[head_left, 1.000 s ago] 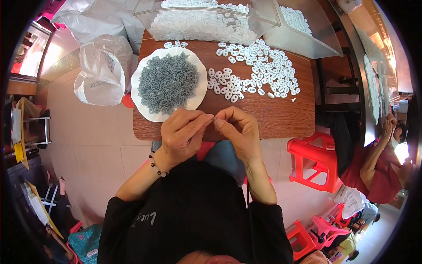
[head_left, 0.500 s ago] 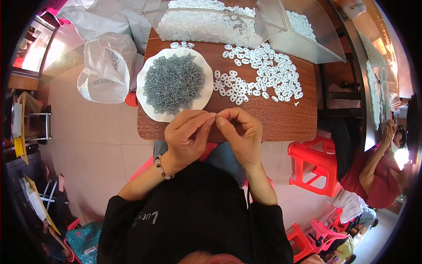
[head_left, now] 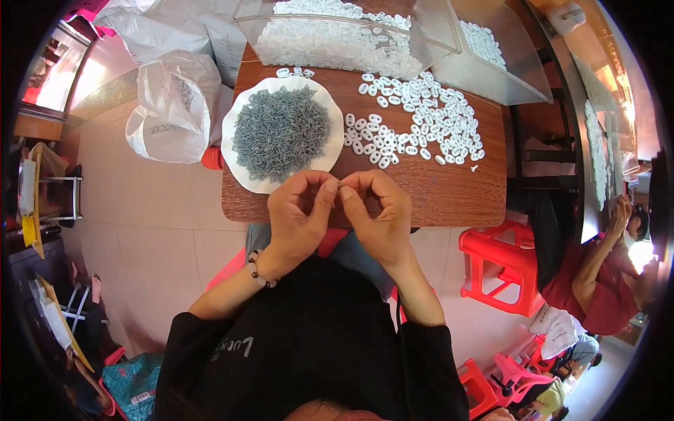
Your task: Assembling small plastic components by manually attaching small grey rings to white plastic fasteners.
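Over the near edge of the table, my left hand (head_left: 300, 214) and my right hand (head_left: 382, 214) meet fingertip to fingertip. Each is closed in a pinch of thumb and forefinger. Whatever lies between the tips is too small to make out. Just beyond my left hand is a white scalloped plate (head_left: 335, 144), heaped with small grey screw-like pieces (head_left: 281, 133). Small white oval pieces with two holes (head_left: 449, 116) lie spread over the table beyond my right hand.
A clear bin (head_left: 344, 45) of white pieces stands at the table's (head_left: 449, 200) back, beside a grey tray (head_left: 484, 81). An open white sack (head_left: 172, 105) is on the left. A red stool (head_left: 498, 266) stands right; a person in a dark red top (head_left: 597, 288) sits beyond.
Both hands have shifted slightly and turned, with thumbs more upright and fingers more curled. The fingertips still meet. The whole view has moved a little.
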Demonstrator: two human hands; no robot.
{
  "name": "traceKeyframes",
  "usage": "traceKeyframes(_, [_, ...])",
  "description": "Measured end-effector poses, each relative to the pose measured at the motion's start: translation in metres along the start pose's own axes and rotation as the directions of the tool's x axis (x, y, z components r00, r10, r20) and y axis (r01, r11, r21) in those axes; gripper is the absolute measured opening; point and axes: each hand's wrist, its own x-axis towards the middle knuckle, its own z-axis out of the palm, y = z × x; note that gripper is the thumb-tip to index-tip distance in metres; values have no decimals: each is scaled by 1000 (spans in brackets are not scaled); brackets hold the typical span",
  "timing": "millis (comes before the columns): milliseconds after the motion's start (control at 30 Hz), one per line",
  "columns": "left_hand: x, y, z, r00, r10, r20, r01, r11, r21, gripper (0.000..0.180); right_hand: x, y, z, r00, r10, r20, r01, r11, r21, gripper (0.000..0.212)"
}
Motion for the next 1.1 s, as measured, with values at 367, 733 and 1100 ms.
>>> traceKeyframes(367, [14,-6,-6,917,371,144,-386,741,549,1,6,5,10,993,-104,48,111,979,-173,5])
traceKeyframes(733, [19,14,-14,991,131,26,-133,935,330,21,3,11,-9,994,-105,-15,97,954,-284,5])
traceKeyframes(1100, [-16,3,-3,950,-139,280,26,928,372,18,7,49,-23,950,-312,-1,213,652,-727,10])
